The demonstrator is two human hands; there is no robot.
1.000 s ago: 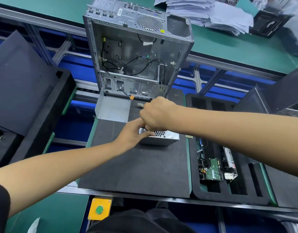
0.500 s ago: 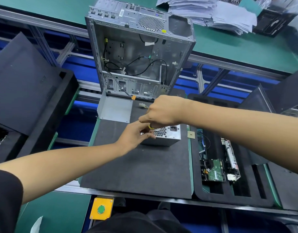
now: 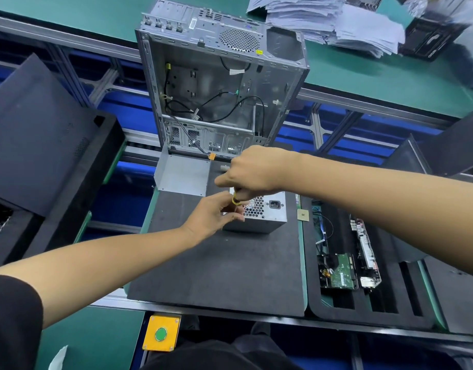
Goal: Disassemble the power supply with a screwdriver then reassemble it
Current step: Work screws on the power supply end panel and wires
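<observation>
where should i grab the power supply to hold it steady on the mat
Grip the power supply across its plain right and near side walls, coming from the right. The left end is taken up by both hands, and the vented face with the socket faces up, probably for screw work.

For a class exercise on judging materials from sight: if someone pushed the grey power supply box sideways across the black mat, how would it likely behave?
The power supply is a boxy metal case lying flat, so it would probably slide rather than tip or roll. Its sheet-metal walls look stiff. The matte black mat likely adds some drag.
</observation>
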